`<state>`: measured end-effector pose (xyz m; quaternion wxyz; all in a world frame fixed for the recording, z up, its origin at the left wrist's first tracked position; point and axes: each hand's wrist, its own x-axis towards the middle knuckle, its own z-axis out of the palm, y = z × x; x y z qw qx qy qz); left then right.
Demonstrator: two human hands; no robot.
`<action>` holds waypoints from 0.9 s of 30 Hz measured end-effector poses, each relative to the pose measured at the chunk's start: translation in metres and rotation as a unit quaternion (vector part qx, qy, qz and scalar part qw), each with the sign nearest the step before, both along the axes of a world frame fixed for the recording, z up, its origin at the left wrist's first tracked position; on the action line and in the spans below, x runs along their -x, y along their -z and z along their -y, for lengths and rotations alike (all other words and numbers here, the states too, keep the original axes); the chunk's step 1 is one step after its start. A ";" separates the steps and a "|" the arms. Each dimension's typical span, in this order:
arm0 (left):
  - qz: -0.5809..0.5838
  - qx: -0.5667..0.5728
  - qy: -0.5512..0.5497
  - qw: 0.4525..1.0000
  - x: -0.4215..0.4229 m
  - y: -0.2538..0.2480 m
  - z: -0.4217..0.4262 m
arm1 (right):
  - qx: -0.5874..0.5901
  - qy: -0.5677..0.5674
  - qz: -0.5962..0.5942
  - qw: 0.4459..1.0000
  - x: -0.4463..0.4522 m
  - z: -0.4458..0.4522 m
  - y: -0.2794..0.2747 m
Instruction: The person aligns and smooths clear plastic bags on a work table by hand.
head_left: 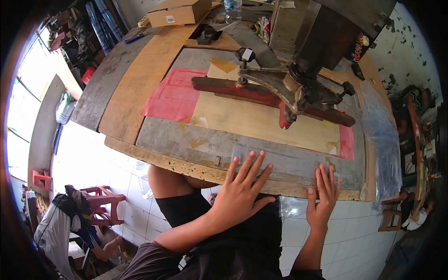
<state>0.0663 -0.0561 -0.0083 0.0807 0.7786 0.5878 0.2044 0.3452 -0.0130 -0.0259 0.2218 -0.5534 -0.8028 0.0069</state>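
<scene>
My left hand [240, 191] lies palm down near the front edge of the worktable [172, 163], its fingers spread over a clear plastic sheet [284, 163] on the grey plate [168, 133]. To its right, my right hand [323, 196] rests fingers forward at the sheet's right part, holding nothing. Beyond both hands a cream panel [224, 119] lies flat between a red sheet [172, 93] on the left and a red strip [346, 140] on the right. Above the panel is a long dark-red bar [224, 88] under a metal press head [298, 88].
Folded clear plastic [385, 144] hangs over the table's right side. At the back are a cardboard box [179, 13], a water bottle [232, 10] and a blue pen [134, 39]. Red stools [102, 205] stand on the floor at left; people sit low at both sides.
</scene>
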 end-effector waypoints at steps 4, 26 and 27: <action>-0.002 -0.001 -0.001 1.000 0.000 0.000 0.000 | -0.036 0.027 0.070 0.997 0.004 0.002 -0.005; 0.007 -0.008 0.002 1.000 0.001 0.000 0.000 | 0.024 0.038 0.031 0.998 0.001 0.002 -0.005; 0.007 -0.008 0.003 1.000 0.001 0.000 0.000 | 0.022 0.037 0.065 0.997 0.001 0.003 -0.008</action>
